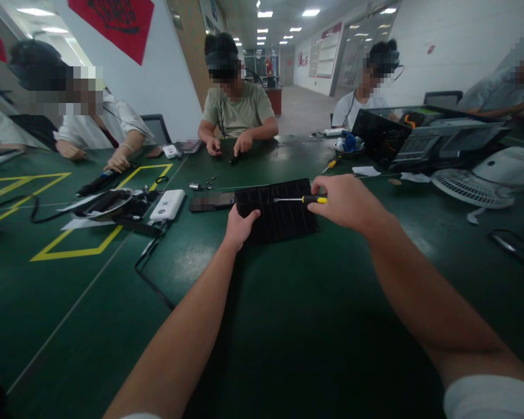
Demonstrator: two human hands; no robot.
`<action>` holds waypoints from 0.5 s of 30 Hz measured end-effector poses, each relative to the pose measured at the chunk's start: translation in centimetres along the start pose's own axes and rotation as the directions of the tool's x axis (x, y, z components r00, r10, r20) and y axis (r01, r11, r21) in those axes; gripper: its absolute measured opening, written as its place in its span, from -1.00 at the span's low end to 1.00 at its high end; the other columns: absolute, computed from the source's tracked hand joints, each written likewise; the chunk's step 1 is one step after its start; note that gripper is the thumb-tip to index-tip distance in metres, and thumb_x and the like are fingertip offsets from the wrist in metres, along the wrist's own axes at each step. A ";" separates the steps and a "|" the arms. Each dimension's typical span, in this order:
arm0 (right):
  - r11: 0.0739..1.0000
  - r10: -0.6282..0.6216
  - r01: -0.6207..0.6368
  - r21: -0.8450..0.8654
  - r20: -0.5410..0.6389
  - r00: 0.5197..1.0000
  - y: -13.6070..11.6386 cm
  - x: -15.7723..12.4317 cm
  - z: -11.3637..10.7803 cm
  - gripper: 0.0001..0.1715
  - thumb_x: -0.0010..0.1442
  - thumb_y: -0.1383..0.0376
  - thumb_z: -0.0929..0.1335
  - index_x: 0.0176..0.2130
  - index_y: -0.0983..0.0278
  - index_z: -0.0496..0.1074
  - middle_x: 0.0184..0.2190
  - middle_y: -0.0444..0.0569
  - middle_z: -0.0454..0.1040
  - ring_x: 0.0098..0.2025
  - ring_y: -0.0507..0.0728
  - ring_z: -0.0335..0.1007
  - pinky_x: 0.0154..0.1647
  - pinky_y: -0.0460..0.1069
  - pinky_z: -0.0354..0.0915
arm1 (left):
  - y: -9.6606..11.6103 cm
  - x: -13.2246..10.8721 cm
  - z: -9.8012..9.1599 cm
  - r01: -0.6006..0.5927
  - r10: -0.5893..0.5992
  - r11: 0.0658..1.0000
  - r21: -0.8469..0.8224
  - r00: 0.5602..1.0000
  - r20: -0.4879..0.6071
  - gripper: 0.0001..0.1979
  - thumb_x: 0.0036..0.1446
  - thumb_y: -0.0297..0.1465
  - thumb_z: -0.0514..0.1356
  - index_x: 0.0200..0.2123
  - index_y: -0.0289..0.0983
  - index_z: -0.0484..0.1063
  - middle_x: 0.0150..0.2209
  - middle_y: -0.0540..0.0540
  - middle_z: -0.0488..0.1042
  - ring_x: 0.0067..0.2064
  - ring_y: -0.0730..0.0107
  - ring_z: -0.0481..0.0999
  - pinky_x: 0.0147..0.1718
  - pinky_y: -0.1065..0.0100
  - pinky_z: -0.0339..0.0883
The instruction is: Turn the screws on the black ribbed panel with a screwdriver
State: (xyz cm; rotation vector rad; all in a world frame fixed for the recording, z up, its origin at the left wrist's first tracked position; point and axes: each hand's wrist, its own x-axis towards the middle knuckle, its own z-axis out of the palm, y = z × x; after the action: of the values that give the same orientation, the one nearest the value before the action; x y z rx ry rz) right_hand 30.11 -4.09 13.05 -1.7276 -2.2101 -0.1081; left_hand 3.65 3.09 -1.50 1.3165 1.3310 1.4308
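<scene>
A flat black rectangular panel with ribbed sections is held a little tilted over the green table. My left hand grips its left edge, thumb on top. In my right hand is a screwdriver with a yellow and black handle, pinched between the fingers. The metal shaft points left across the panel, its tip over the panel's middle. Whether the tip touches the surface cannot be made out.
Left of the panel lie a dark flat device, small metal parts and a white power bank with cables. Another screwdriver, a white fan and a computer case are at right. Several people sit around.
</scene>
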 end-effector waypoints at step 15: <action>0.997 0.039 -0.038 -0.067 0.018 0.999 -0.4 -0.1 -0.4 -0.70 0.29 0.18 0.41 -0.09 0.24 0.70 -0.12 0.16 0.70 -0.09 0.36 0.57 -0.24 0.14 0.26 | 0.3 -0.2 0.0 0.030 -0.030 0.999 -0.015 1.000 -0.008 -0.62 0.06 -0.45 0.45 -0.03 -0.25 0.53 0.00 -0.22 0.69 0.06 0.01 0.69 0.24 -0.11 0.52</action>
State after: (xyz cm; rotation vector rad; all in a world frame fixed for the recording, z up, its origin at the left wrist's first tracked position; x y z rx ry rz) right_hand 29.86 -4.40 13.41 -1.8126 -2.2091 -0.1585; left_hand 3.76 2.81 -1.22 1.2774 1.3374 1.4241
